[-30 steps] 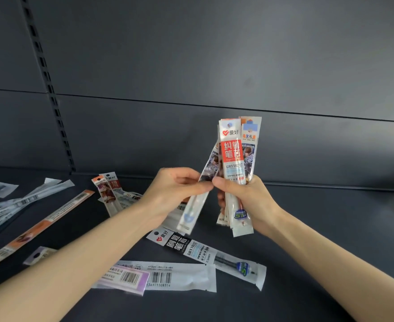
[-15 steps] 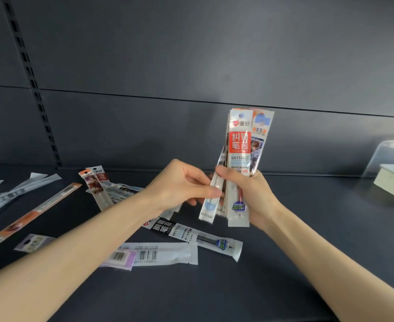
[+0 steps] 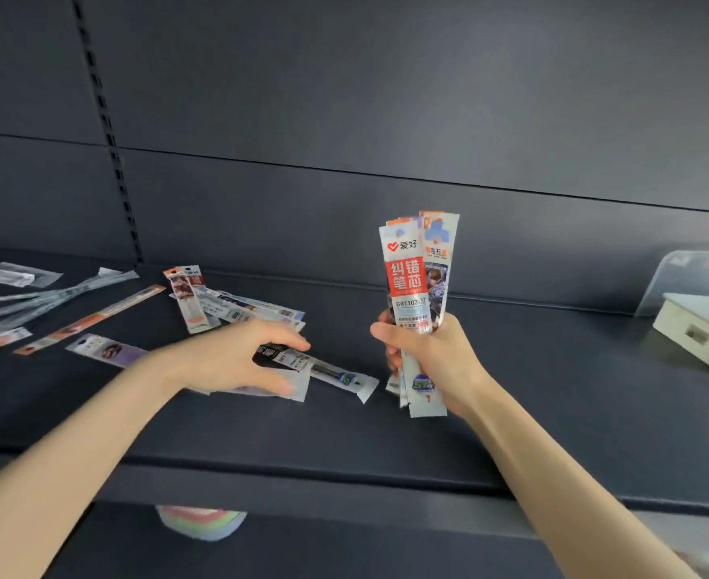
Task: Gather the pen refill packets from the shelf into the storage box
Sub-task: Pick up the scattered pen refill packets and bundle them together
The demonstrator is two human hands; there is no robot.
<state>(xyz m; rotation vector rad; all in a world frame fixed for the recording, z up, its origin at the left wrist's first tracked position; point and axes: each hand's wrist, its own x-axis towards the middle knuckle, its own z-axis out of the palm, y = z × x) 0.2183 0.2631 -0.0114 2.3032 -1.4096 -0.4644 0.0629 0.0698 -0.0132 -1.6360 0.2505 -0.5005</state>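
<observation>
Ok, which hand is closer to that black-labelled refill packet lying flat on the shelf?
Left. The left hand lies on the black-labelled packet, fingers over its label end. The right hand, gripping the upright bundle, is just beyond its other end.

Dark shelf (image 3: 553, 390), scattered refill packets (image 3: 236, 307), box (image 3: 703, 332)

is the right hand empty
No, the right hand grips an upright bundle of refill packets above the shelf.
</observation>
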